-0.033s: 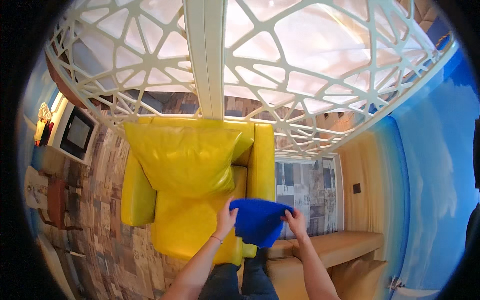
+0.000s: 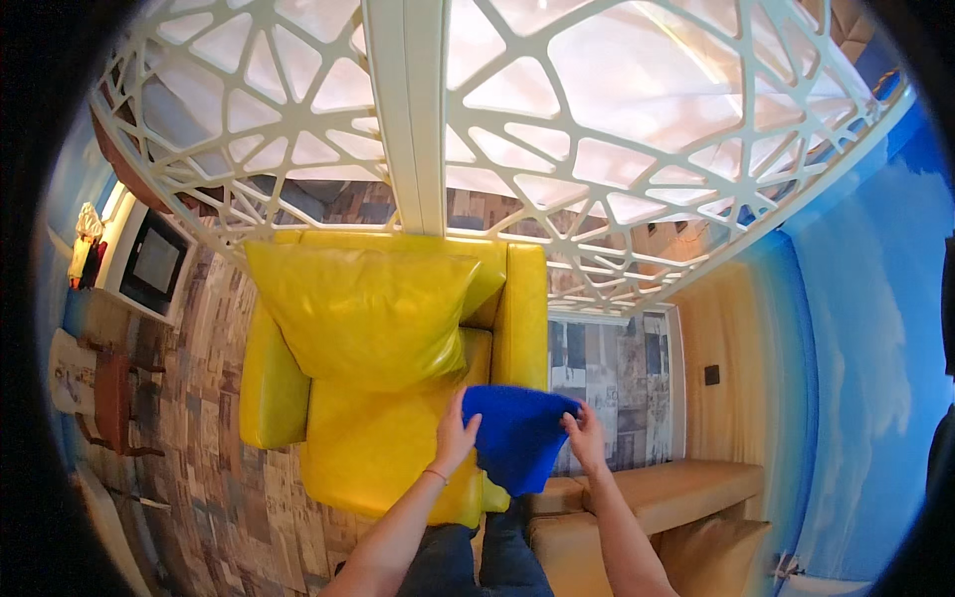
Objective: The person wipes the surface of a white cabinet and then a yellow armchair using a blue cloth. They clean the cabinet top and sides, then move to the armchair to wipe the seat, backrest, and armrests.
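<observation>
A blue cloth (image 2: 519,436) is stretched between my hands, its lower part hanging down. My left hand (image 2: 456,434) pinches its left upper edge, with the thumb on the near face. At the opposite corner, my right hand (image 2: 584,435) grips the cloth between thumb and fingers. Behind and to the left stands a yellow armchair (image 2: 398,438), with a large yellow cushion (image 2: 363,313) leaning on its backrest. The cloth hangs in front of the chair's right armrest (image 2: 519,318) and hides part of it.
A white lattice partition (image 2: 587,149) rises behind the armchair. To the right, a tan bench (image 2: 686,497) runs along the wooden wall panel (image 2: 731,368). A brown chair (image 2: 116,398) stands at the far left, near a dark-fronted unit (image 2: 154,264). The floor has patterned planks (image 2: 214,398).
The cloth's top edge has risen slightly. My left hand has shifted a little to the right and its thumb now shows on the cloth; both hands keep their hold.
</observation>
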`<state>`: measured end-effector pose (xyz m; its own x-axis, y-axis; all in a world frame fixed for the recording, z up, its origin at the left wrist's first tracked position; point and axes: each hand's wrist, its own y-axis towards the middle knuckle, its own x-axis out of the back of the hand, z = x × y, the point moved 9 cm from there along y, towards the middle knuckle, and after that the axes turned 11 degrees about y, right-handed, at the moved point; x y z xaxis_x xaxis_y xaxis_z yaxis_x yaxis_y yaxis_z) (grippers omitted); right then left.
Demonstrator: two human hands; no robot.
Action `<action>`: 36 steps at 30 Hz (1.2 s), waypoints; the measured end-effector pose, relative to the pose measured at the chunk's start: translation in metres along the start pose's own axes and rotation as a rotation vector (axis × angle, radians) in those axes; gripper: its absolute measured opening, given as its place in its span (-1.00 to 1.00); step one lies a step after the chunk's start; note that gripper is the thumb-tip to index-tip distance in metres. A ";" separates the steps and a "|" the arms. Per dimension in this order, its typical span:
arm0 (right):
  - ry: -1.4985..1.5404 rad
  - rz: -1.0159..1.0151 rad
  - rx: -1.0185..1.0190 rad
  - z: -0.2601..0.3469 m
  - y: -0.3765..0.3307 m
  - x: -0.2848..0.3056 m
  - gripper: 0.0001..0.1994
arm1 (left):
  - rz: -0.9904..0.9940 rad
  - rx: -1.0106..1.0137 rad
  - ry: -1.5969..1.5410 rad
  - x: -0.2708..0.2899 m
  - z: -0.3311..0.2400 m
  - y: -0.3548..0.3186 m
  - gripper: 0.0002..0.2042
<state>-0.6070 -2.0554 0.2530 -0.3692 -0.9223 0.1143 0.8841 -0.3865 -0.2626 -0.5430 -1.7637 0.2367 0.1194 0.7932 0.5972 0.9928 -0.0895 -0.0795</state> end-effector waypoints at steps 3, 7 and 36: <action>-0.335 -0.060 0.305 -0.013 0.002 -0.025 -0.42 | 0.012 -0.052 0.065 -0.048 -0.003 -0.021 -0.40; -0.506 0.011 0.260 -0.033 -0.028 -0.067 -0.42 | 0.165 -0.034 0.300 -0.104 0.006 -0.055 -0.40; -0.558 0.038 0.512 0.015 0.308 -0.156 -0.45 | -0.092 0.173 0.331 -0.135 -0.031 0.282 -0.51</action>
<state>-0.2725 -2.0311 0.1688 -0.2567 -0.7436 0.6174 0.9661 -0.1792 0.1859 -0.2787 -1.9146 0.1587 0.0544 0.5531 0.8313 0.9866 0.0983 -0.1300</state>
